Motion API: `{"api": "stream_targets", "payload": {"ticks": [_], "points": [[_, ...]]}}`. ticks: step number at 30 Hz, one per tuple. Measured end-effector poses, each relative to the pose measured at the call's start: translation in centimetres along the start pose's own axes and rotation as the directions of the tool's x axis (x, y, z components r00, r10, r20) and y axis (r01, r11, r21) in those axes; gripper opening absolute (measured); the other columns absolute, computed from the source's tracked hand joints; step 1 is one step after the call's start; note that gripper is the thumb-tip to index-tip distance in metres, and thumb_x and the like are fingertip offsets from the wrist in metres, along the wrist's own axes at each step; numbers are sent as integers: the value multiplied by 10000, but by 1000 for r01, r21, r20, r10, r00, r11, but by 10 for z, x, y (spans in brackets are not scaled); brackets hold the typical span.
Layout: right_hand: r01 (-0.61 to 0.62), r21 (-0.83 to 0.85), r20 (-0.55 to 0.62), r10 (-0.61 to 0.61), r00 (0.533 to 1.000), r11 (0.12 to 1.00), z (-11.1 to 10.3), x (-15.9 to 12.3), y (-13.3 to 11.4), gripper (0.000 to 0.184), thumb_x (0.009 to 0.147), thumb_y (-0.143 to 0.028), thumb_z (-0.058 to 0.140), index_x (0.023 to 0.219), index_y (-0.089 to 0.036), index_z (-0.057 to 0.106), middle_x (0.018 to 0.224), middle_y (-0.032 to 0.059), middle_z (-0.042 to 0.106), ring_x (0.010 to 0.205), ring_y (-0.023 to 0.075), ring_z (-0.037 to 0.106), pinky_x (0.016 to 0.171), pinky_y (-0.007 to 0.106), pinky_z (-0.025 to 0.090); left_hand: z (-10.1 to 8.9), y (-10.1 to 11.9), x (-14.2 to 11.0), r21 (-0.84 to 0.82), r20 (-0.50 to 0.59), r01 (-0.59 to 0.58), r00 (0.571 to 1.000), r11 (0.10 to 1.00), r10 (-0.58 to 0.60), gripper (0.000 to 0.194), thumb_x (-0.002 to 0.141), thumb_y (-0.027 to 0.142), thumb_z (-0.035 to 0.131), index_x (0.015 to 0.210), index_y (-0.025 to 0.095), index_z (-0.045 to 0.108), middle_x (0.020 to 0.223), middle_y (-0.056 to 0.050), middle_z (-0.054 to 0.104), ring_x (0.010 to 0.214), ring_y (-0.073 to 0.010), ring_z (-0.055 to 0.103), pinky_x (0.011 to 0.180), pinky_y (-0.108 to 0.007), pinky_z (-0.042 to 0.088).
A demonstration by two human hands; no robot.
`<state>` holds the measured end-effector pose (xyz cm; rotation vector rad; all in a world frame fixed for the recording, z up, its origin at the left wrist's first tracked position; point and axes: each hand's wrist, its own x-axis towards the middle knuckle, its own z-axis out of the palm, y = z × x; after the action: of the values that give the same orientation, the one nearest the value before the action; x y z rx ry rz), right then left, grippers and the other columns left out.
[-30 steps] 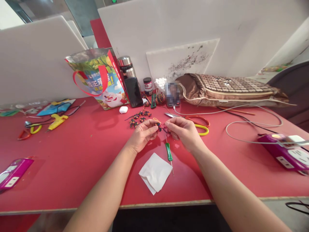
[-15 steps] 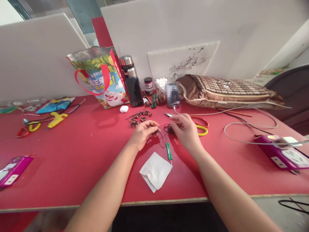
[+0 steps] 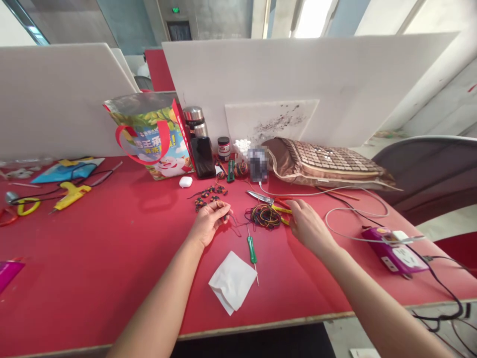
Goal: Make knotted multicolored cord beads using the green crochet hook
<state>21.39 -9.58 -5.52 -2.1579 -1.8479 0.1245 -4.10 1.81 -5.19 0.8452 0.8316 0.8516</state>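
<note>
My left hand [image 3: 209, 222] is closed in a pinch on a small piece of dark multicoloured yarn [image 3: 224, 218], whose thin loose strand trails to the right. My right hand [image 3: 310, 227] has its fingers around the red and yellow handles of a pair of scissors [image 3: 261, 197], whose blades point left. Beside the scissors lies a loose tangle of multicoloured yarn [image 3: 266, 217]. A green-handled hook tool [image 3: 252, 249] rests between my hands, near a folded white tissue [image 3: 234, 283]. Several small knotted yarn pieces [image 3: 201, 203] lie just beyond my left hand.
Toward the back stand a printed bag [image 3: 149, 141], a black phone [image 3: 203, 156], a steel flask [image 3: 194, 117], a dark jar [image 3: 223, 148] and a brown cushion [image 3: 328, 161]. A yellow glue gun [image 3: 70, 195] lies left. A purple power strip [image 3: 395, 253] with cables is at right.
My right hand has left the yarn tangle and moved right onto the scissors' handles. My left hand still pinches the yarn piece. The view has tilted up and turned slightly right.
</note>
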Motion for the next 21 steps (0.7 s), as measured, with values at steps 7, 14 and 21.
{"api": "stream_targets", "payload": {"ticks": [7, 14, 21], "points": [[25, -251, 397, 80, 914, 968, -17, 48, 0, 370, 892, -199, 652, 1224, -53, 577, 1228, 244, 654, 1165, 343, 640, 907, 353, 451, -7, -3, 3, -46, 9, 3, 1000, 999, -3, 421, 513, 347, 980, 735, 114, 709, 691, -53, 712, 561, -72, 561, 491, -166, 383], [-5, -290, 502, 157, 851, 957, -33, 30, -7, 319, 988, -302, 527, 1190, -58, 565, 1051, 233, 744, 990, 365, 733, 678, 352, 414, -11, -5, 4, -83, 4, 16, 1000, 996, -15, 344, 615, 331, 938, 781, 87, 762, 701, -78, 714, 568, -74, 569, 494, -165, 393], [-117, -278, 465, 240, 852, 953, -57, -21, 24, 86, 919, -170, 528, 842, -183, 565, 897, 174, 754, 836, 297, 732, 621, 318, 368, -13, -2, 4, -117, -10, 108, 994, 987, -110, 174, 830, 245, 789, 897, 84, 787, 804, -127, 767, 643, -127, 677, 571, -200, 516]]}}
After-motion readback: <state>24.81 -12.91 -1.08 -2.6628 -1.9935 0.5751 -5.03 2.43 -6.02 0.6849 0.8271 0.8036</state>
